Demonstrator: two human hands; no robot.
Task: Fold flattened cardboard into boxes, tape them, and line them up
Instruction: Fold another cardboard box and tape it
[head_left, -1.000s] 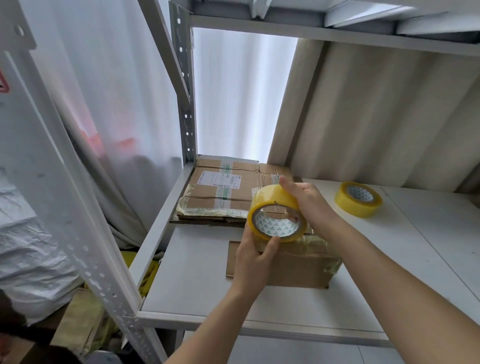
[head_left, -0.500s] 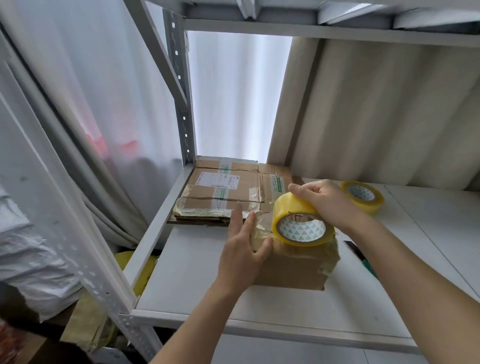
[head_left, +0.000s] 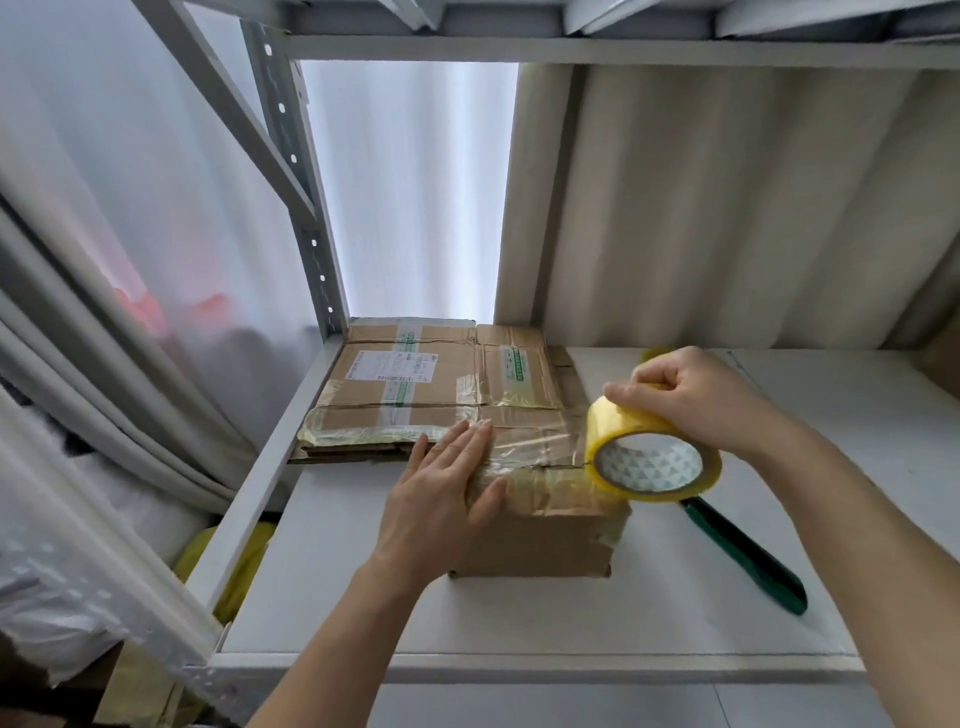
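A small brown cardboard box (head_left: 540, 540) stands on the white shelf (head_left: 337, 587). My left hand (head_left: 441, 493) lies flat with straight fingers on the box's top left, pressing down a strip of clear tape. That strip stretches across the top to a yellow tape roll (head_left: 652, 457) at the box's right edge. My right hand (head_left: 685, 397) grips the roll from above. Behind the box lies a stack of flattened cardboard (head_left: 415, 384) with labels and old tape.
A green-handled tool (head_left: 748, 556) lies on the shelf right of the box. A second yellow tape roll (head_left: 655, 354) peeks out behind my right hand. A grey shelf post (head_left: 306, 223) rises at the back left, with curtains beyond. A brown box corner (head_left: 943, 358) sits at far right.
My right hand has pulled the roll rightward across the box top, drawing out tape. My left hand went from holding the roll to lying flat on the box's left side.
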